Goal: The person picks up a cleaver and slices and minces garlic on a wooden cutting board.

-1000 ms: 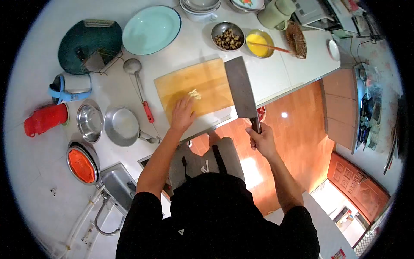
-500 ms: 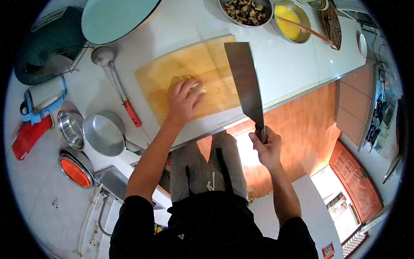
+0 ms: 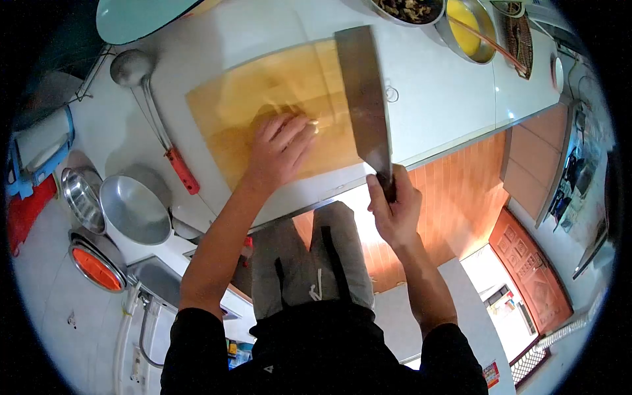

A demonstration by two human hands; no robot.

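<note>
My right hand (image 3: 396, 205) is wrapped round the handle of a large kitchen cleaver (image 3: 364, 92). Its broad dark blade points away from me, over the right edge of the wooden cutting board (image 3: 224, 112). On the board rests my left hand (image 3: 282, 146), fingers together and bent downward. A small pale piece of food (image 3: 314, 124) shows at its fingertips, too small to name. Whatever lies under the palm is hidden.
At the back stand a bowl of chopped dark pieces (image 3: 411, 9) and a bowl of yellow liquid (image 3: 466, 29) with chopsticks. A red-handled ladle (image 3: 181, 170), a metal pot (image 3: 135, 209) and a teal basin (image 3: 135, 20) are on the left. The counter edge (image 3: 447, 145) runs close by.
The cleaver has moved left, its blade now overlapping the board's right edge. My left hand stays on the board, its fingers slightly shifted. The camera view has shifted a little.
</note>
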